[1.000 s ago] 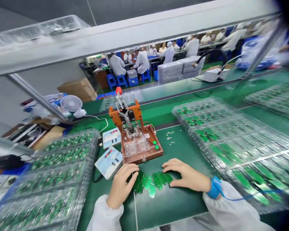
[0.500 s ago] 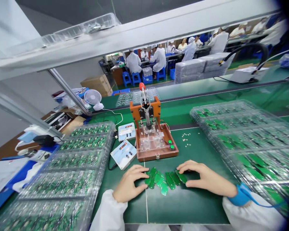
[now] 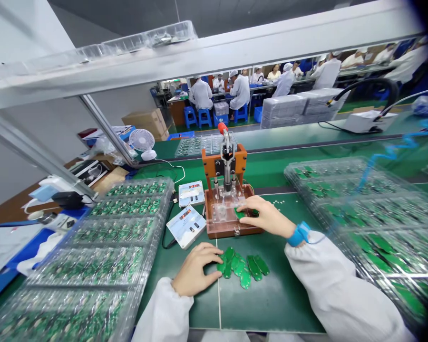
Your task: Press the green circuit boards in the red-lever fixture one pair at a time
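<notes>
My right hand (image 3: 267,216) pinches a small green circuit board (image 3: 240,213) over the right part of the clear plate on the press fixture (image 3: 231,229). Whether the board is seated there, I cannot tell. Several more green circuit boards (image 3: 245,279) lie in an overlapping row on the green bench in front of the fixture. Beside the row's left end rests my left hand (image 3: 196,270), thumb and fingers apart, fingertips at the edge of the leftmost board. A blue wrist strap (image 3: 299,233) is round my right wrist.
Clear trays of boards stand on the left (image 3: 128,237) and the right (image 3: 345,204). Two small counter boxes (image 3: 186,226) sit left of the fixture, with a white fan (image 3: 141,141) behind. Tiny pale pieces (image 3: 278,203) lie right of the fixture. A shelf (image 3: 214,59) crosses overhead.
My right hand has moved up and left from the row to the fixture, carrying the board from the row's right end. My left hand has stayed beside the row.
</notes>
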The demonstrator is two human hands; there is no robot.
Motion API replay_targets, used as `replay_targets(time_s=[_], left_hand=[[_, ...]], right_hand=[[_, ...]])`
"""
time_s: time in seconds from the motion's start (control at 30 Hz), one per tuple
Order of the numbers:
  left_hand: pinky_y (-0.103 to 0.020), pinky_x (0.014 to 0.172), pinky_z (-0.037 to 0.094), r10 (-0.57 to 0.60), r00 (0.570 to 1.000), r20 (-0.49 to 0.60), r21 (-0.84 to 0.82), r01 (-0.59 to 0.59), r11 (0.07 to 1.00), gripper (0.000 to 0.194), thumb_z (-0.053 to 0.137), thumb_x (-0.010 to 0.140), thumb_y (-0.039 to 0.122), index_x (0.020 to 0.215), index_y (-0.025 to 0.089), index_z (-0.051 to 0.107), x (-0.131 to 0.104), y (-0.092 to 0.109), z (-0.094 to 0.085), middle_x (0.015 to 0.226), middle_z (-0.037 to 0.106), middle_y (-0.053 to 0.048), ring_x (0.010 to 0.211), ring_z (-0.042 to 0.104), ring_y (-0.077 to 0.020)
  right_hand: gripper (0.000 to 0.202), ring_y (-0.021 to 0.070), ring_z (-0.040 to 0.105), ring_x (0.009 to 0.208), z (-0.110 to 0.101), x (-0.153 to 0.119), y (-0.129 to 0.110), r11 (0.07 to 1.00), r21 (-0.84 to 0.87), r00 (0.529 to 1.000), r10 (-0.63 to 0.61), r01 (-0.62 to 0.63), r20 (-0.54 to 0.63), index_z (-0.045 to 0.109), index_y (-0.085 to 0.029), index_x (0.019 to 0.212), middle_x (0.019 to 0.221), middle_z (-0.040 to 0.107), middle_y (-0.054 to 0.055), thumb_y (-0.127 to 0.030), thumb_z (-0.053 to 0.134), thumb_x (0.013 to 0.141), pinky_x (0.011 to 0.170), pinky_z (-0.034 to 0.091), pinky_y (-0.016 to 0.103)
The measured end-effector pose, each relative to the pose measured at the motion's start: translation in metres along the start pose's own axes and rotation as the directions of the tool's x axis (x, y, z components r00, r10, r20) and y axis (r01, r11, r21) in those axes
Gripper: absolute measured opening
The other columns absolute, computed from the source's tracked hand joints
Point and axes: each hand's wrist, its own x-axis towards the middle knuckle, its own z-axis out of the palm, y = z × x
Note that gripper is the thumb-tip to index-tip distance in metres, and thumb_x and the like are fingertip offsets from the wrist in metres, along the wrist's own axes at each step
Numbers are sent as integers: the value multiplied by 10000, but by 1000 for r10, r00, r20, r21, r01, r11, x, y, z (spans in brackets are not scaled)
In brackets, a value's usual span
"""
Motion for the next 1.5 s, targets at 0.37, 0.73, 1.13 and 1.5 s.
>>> replay_targets(time_s=[0.37, 0.73, 1.13, 1.5], left_hand=[[-494, 1011, 494, 25, 999, -23, -7, -25, 1000, 257, 816, 767, 142, 988, 247, 739, 0, -3, 1, 1200, 747, -29, 1164, 625, -289], [-455, 1046, 490, 183, 962, -202, 2, -186, 983, 165, 753, 884, 245, 1047, 250, 726, 33, 27, -44, 1235, 720, -65, 1155, 651, -250], [-466, 1017, 515, 175, 946, -271, 222, -115, 968, 137, 742, 856, 221, 993, 218, 732, 103, 11, -48, 1147, 722, -69, 1134, 637, -276], [-481, 1028, 503, 183, 935, -305, 152, -143, 978, 101, 692, 883, 220, 974, 210, 734, 103, 5, -43, 1176, 720, -82, 1148, 634, -274]], right_hand=[[230, 278, 679, 1123, 6, 10, 9, 995, -75, 998, -59, 60, 19, 784, -236, 1049, 1183, 771, 82, -310, 828, 835, 1002, 565, 466], [189, 297, 628, 1122, 10, 3, 3, 988, -133, 997, -76, 74, -7, 772, -234, 1087, 1111, 785, 67, -305, 741, 915, 999, 558, 500], [188, 298, 629, 1153, 18, -4, 3, 985, -160, 994, -75, 62, -75, 764, -213, 1092, 1153, 776, 88, -310, 699, 944, 1015, 558, 511], [187, 290, 619, 1201, 22, -8, 2, 987, -143, 990, -83, 67, -115, 750, -237, 1098, 1246, 742, 88, -335, 641, 980, 1040, 560, 525]])
